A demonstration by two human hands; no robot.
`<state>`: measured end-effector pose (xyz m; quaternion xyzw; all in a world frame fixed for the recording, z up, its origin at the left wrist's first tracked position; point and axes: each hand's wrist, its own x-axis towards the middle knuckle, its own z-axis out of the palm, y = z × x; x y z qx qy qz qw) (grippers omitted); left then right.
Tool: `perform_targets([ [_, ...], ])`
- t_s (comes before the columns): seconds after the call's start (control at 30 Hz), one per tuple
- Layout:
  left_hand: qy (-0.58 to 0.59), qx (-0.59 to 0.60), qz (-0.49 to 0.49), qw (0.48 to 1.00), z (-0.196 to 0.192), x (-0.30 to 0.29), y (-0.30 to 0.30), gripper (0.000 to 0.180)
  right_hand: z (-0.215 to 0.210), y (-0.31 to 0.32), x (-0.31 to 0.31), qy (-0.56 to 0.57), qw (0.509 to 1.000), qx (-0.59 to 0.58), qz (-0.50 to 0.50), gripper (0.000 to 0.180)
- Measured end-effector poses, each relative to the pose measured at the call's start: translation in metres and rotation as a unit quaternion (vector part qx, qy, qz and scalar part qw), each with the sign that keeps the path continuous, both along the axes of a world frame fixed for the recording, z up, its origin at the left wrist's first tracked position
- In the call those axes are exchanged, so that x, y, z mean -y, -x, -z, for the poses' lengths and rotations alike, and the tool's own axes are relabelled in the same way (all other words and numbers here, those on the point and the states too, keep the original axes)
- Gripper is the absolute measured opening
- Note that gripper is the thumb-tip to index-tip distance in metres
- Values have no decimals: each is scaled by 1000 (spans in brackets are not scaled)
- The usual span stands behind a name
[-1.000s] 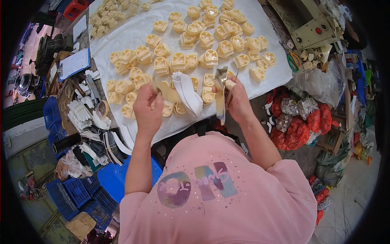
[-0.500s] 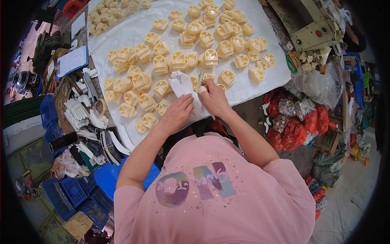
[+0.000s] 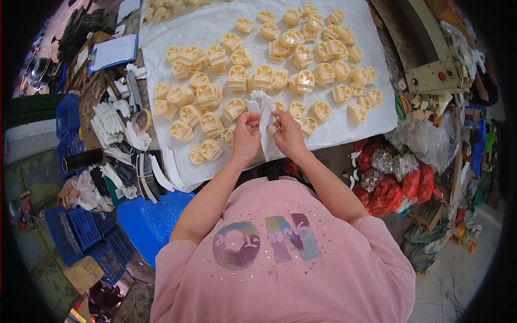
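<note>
A sheaf of white flat strips [image 3: 265, 144] with notched upper ends stands tilted between my two hands, close to the front edge of the cloth-covered table. My left hand [image 3: 247, 141] is closed, its curled fingers gripping the left side of the strips. On the opposite side, my right hand [image 3: 291, 139] pinches the strips' right edge between thumb and fingers. A pale wrap shows on one of its fingers. Cream moulded plastic pieces [image 3: 235, 109], hollow with a rounded outline, lie just past the hands and in loose groups across the white cloth [image 3: 226, 167].
At the left lie bundles of white strips [image 3: 109, 124], a tape roll [image 3: 142, 120], a clipboard [image 3: 113, 53] and blue crates [image 3: 83, 228]. A blue stool [image 3: 153, 218] stands below the table's left corner. Red plastic bags [image 3: 388, 192] sit at the right, below a cream machine housing [image 3: 431, 77].
My left hand has gone from lying flat over the strips to curling round their left side. The right hand stays at their right edge. The whole view has shifted slightly.
</note>
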<state>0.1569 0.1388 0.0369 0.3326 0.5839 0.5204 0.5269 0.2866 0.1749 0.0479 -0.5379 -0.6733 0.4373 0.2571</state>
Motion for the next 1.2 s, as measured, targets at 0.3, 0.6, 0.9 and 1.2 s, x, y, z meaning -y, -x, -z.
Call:
perform_targets([
  [0.3,6,-239,4,971,-22,10,3,43,10,4,-1,-21,999,-8,-38,41],
  [0.6,43,-406,-246,879,-3,77,113,39,11,-14,0,14,1000,-14,15,50],
  [0.9,289,-562,-178,754,41,140,181,32,-2,-27,-6,-12,998,-43,39,40],
  [1.2,75,-259,-279,922,-15,98,143,29,-50,-27,-9,19,998,-29,-53,34],
])
